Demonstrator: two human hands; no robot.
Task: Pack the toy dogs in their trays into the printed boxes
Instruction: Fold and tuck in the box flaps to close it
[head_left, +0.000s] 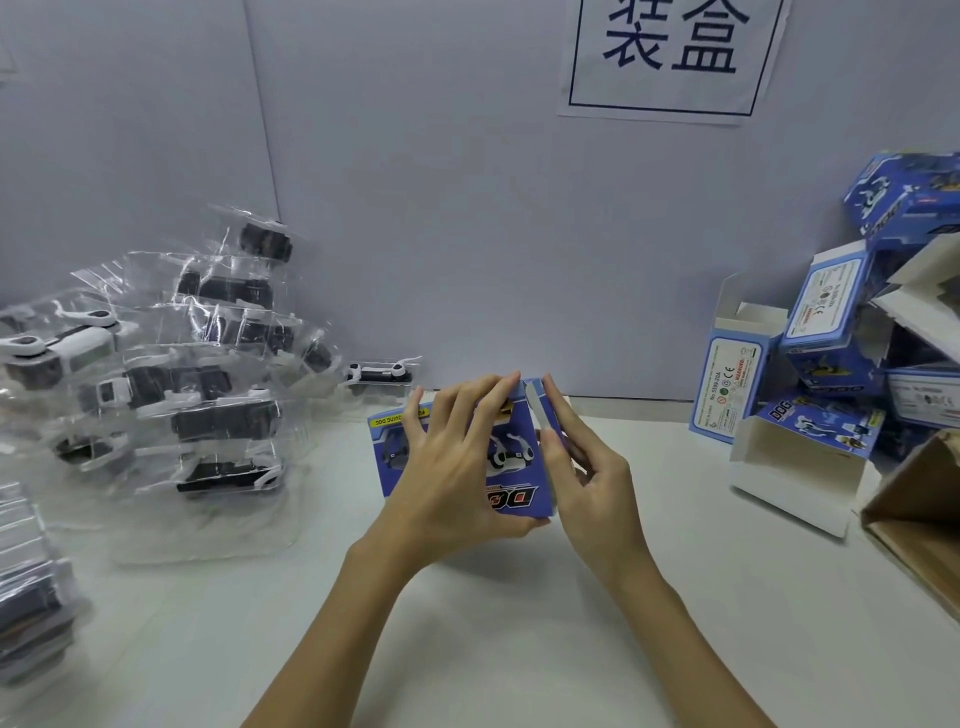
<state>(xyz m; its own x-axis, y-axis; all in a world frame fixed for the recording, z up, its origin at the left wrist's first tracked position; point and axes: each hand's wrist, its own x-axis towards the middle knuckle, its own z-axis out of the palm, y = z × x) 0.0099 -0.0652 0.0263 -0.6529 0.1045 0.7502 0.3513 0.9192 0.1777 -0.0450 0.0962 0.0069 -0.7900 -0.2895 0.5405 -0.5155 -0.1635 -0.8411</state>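
Note:
A blue printed box (511, 486) with a toy dog picture stands in the middle of the table. My left hand (457, 462) holds it from the front, thumb under its lower edge and fingers spread over its face up to the top. My right hand (584, 470) lies along the box's right end, fingers straight against the end flap (537, 410), which stands partly open. A heap of toy dogs in clear plastic trays (208, 374) lies at the left. One single tray with a dog (379, 379) sits behind the box by the wall.
Several blue printed boxes (831, 332), some with open flaps, are stacked at the right against the wall. A brown carton's corner (914, 514) juts in at the right edge. More bagged trays (31, 582) lie at the far left. A paper sign (670, 52) hangs on the wall.

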